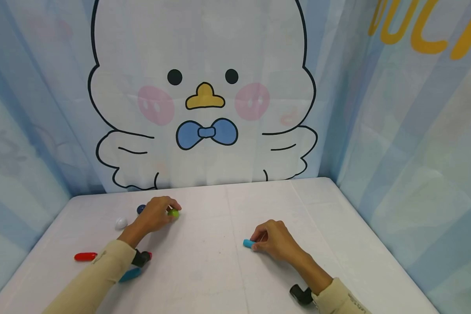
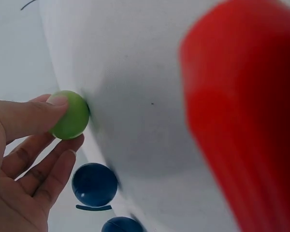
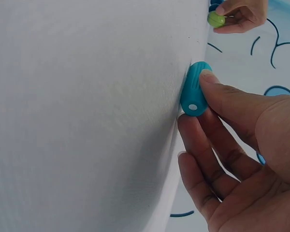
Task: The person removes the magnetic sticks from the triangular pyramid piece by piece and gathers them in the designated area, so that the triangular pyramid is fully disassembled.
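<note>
Toward the back left of the table, my left hand (image 1: 155,213) pinches a small green ball (image 2: 70,118) between thumb and fingers, low over the cloth or touching it. Just behind that hand sits a dark blue ball (image 1: 141,209). The left wrist view shows a blue ball (image 2: 94,184) below the fingers and part of a second one (image 2: 122,225). Right of the middle, my right hand (image 1: 276,240) holds a short teal cylinder (image 3: 195,89) by thumb and fingertips, close to the cloth. A white dot marks the cylinder's near end.
A white ball (image 1: 121,223) lies left of my left wrist. Red (image 1: 85,257) and teal (image 1: 130,274) elongated pieces lie by the left forearm, which partly covers them. White cloth covers the table (image 1: 204,270); a printed curtain (image 1: 208,161) stands along its back edge.
</note>
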A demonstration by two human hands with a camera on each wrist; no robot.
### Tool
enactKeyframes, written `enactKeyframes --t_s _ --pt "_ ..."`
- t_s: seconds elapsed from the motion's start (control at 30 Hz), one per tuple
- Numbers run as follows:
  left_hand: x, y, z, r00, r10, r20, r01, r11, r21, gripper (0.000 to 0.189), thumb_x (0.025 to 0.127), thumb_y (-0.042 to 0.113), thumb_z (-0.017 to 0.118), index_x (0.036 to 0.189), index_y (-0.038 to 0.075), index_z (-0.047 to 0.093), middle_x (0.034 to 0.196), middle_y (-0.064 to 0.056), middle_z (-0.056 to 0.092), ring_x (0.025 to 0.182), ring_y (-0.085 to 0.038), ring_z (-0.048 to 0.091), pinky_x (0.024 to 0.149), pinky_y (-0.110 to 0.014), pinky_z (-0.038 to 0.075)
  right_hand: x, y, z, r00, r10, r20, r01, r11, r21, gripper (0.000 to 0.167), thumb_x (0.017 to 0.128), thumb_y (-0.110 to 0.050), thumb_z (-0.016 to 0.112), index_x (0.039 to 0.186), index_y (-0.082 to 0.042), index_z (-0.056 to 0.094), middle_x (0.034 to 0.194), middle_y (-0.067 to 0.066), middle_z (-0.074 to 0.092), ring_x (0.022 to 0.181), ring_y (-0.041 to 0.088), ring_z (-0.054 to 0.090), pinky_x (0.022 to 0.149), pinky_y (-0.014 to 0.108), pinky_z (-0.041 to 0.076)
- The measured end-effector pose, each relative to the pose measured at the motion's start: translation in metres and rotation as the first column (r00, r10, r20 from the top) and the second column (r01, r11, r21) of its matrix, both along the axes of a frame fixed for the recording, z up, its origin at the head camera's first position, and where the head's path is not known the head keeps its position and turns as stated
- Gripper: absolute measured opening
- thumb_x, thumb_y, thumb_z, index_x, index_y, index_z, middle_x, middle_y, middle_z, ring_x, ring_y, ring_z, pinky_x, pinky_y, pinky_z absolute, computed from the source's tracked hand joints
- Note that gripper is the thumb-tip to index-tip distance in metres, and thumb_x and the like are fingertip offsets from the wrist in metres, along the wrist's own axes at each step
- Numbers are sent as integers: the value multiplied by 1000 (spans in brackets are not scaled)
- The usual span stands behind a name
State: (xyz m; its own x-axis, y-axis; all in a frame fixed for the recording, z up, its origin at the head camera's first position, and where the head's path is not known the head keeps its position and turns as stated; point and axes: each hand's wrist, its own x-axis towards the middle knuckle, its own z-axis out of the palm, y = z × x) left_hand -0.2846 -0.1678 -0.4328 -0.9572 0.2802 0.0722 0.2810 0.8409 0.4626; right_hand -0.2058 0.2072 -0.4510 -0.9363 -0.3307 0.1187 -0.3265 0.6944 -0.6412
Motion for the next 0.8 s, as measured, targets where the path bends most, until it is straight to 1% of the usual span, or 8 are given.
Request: enactKeyframes --t_s 0.23,0.37,0.5,0.6,0.63,0.7,0.8 --pt "-1 2 -3 999 -10 -34 9 999 -40 31 89 -4 81 117 7 77 114 -11 76 107 -30 68 102 -52 57 0 0 -1 1000 9 -3 -10 1000 -14 15 81 -9 92 86 -16 80 77 -10 72 69 6 60 64 22 50" --pt "3 8 -1 998 -17 -57 12 996 -85 32 89 0 82 119 9 77 123 -15 74 116 -35 67 107 -55 54 0 0 -1 1000 15 -12 -15 1000 -13 15 81 -10 92 89 -16 81 79 -10 73 70 4 60 65 21 51" --pt "9 20 1 992 -50 -116 32 989 -148 32 88 8 86 119 11 78 128 -16 73 119 -37 65 107 -55 54 1 0 1 1000 3 -28 -3 1000 14 16 81 -14 92 92 -17 81 83 -9 75 73 4 62 69 21 51" --pt "14 32 2 982 -88 -168 59 984 -170 32 87 14 89 117 13 79 126 -14 74 118 -34 65 105 -53 55 3 -1 3 999 -28 -33 30 998 47 19 84 -20 92 99 -18 81 91 -7 77 82 8 65 77 26 53" --pt "16 37 2 979 -99 -179 68 983 -169 32 87 16 89 117 13 80 125 -13 75 118 -33 64 105 -52 55 4 -1 4 998 -42 -36 44 997 61 22 84 -24 91 103 -18 81 95 -6 77 87 10 66 82 30 54" --pt "21 47 3 974 -120 -193 89 983 -163 31 87 18 89 116 13 81 124 -11 76 118 -32 64 105 -51 55 6 -2 6 997 -69 -43 73 993 98 35 86 -31 90 116 -19 78 109 -4 78 101 15 66 92 39 55" --pt "28 62 2 969 -148 -199 119 981 -151 28 89 22 88 115 14 81 122 -9 77 118 -30 64 105 -50 55 10 -1 7 992 -83 -91 97 982 161 62 84 -43 90 139 -22 68 132 0 72 122 21 61 104 49 51"
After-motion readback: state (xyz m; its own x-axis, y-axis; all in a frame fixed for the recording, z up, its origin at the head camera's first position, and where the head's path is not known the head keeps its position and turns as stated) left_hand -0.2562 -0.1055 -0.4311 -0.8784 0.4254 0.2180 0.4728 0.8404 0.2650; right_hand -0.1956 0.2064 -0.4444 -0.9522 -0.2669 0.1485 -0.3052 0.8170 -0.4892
